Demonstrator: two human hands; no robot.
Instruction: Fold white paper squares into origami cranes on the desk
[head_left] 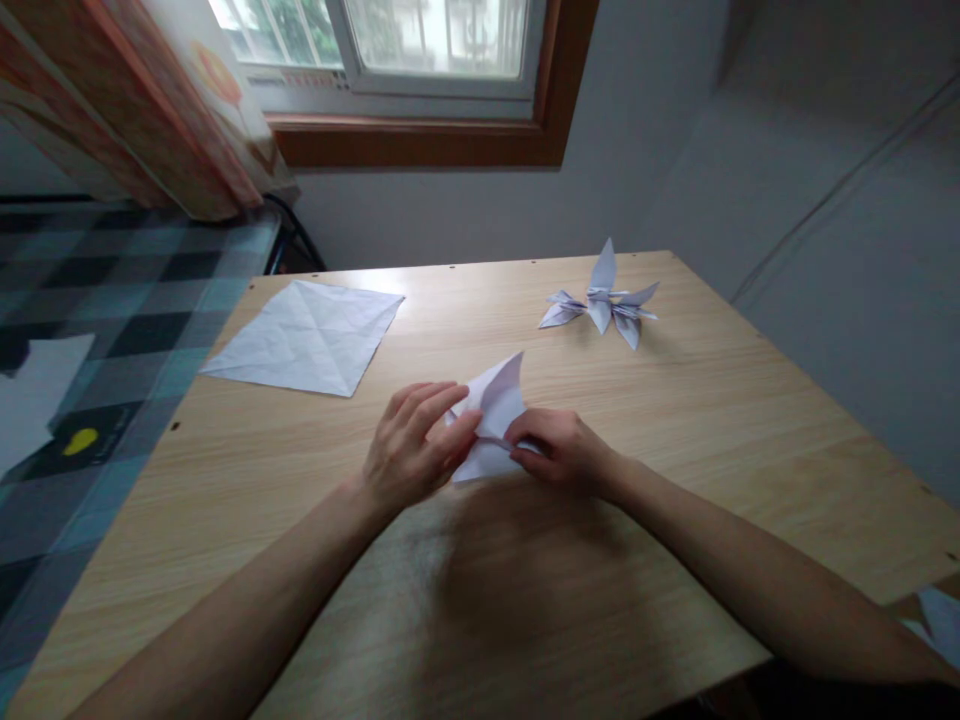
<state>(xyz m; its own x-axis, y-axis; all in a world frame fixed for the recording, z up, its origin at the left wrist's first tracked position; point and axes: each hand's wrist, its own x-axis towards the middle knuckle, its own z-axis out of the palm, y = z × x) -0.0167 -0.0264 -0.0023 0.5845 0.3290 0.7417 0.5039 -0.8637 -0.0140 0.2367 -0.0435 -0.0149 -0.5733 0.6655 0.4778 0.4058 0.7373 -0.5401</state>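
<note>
A partly folded white paper (493, 412) lies on the wooden table (525, 580), one pointed flap standing up. My left hand (414, 445) has its fingers curled against the paper's left side, pinching a fold. My right hand (559, 452) is closed on the paper's lower right edge, pressing it to the table. Both hands meet at the paper, near the middle of the table.
A creased flat white paper square (306, 336) lies at the table's far left. A finished folded paper flower (604, 300) sits at the far right. A checkered bed (90, 330) runs along the left, a window and curtain behind, grey walls right.
</note>
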